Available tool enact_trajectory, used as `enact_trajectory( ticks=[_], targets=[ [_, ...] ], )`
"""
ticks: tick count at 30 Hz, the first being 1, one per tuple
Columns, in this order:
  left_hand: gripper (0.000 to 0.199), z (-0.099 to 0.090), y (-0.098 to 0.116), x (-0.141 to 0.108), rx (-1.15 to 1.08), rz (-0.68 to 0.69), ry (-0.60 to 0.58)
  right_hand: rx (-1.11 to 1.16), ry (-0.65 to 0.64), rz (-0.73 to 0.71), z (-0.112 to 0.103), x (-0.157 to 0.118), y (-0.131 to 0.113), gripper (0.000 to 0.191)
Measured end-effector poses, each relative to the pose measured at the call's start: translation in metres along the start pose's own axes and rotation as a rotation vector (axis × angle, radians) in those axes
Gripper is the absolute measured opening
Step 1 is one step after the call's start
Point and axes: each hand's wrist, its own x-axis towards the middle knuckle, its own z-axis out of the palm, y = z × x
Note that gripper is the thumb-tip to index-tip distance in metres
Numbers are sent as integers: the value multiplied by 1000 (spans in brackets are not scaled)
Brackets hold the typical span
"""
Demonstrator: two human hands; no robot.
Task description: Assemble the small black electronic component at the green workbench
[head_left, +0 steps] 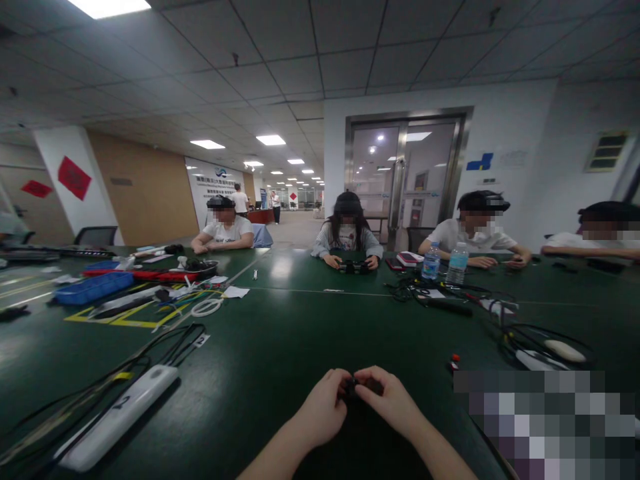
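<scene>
Both my hands meet low in the middle of the head view, above the dark green table (280, 333). My left hand (327, 403) has its fingers curled round one side of a small black object (353, 385). From the other side, the thumb and fingers of my right hand (387, 397) pinch the same object. Fingers cover most of it, so its shape cannot be made out. A small red and black item (454, 362) lies on the table to the right of my hands.
A white power strip (120, 417) with black cables lies at left, a blue tray (93, 288) behind it. Bottles (431, 261), cables and a white mouse (565, 351) are at right. Several people sit across the table. A pixelated patch hides the lower right.
</scene>
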Motion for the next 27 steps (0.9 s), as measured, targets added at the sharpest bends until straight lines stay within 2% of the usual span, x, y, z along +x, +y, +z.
enact_trajectory(
  ticks=[5,15,27],
  targets=[
    [41,-4,4,-1,-15,-4,5,-113,-50,-50,1,-2,-3,27],
    [41,-4,4,-1,10,-8,-19,-224,-52,-69,8,-1,1,18],
    [43,-5,10,-2,28,-20,12,-139,-9,-59,13,5,8,14]
  ],
)
